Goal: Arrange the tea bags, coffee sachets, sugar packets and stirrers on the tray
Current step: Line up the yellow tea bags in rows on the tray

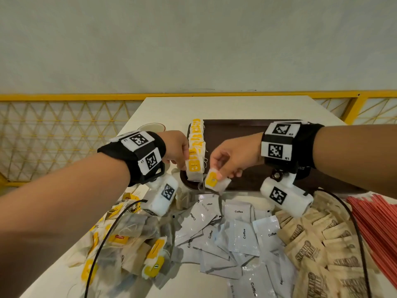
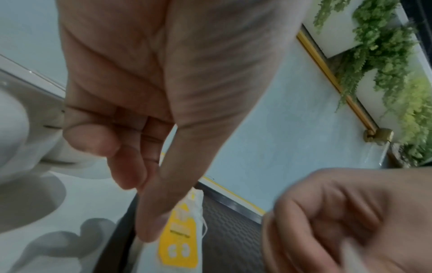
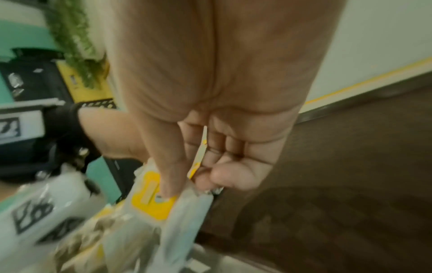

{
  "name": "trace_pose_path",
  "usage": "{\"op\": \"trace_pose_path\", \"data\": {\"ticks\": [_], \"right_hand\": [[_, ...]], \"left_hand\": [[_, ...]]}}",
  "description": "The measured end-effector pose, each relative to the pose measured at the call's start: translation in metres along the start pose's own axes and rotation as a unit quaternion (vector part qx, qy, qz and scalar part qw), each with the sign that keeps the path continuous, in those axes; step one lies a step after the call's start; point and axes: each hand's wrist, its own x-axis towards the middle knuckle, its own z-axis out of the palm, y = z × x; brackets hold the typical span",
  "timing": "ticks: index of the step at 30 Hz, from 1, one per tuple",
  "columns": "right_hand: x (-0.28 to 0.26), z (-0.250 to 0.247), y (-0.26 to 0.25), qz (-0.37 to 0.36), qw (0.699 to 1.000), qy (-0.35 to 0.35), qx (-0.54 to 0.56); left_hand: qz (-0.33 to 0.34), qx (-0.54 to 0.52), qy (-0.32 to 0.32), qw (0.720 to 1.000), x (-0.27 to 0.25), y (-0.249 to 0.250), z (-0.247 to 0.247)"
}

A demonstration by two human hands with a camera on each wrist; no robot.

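Item: tea bag (image 1: 216, 181), yellow-tagged, pinched in the right hand (image 1: 233, 157) between thumb and fingers, just above the near-left corner of the dark tray (image 1: 236, 130). Row of tea bags (image 1: 196, 147) stands overlapped along the tray's left edge, just left of this grip; the left hand (image 1: 176, 148) has thumb and fingers closed on its nearest bag, apparently steadying it, though blur leaves contact uncertain. Advice: lower the held bag tag-up against the front of the row, matching the overlap, letting go only once it leans securely.
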Motion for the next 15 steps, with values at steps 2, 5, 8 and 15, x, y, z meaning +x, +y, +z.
{"op": "trace_pose_path", "data": {"ticks": [2,5,8,15], "right_hand": [[0.004,0.001,0.000,0.000,0.991,0.050,0.125],[0.015,0.009,-0.001,0.004,0.979,0.085,0.183],[0.027,0.019,-0.004,-0.001,0.980,0.109,0.169],[0.035,0.029,-0.014,0.008,0.996,0.081,0.024]], "left_hand": [[-0.001,-0.020,-0.009,1.000,-0.001,-0.001,-0.004],[-0.004,-0.032,-0.042,0.999,-0.003,-0.001,-0.009],[-0.006,-0.012,-0.063,0.998,-0.004,-0.001,-0.007],[0.009,0.027,-0.056,0.998,-0.001,-0.003,-0.001]]}}
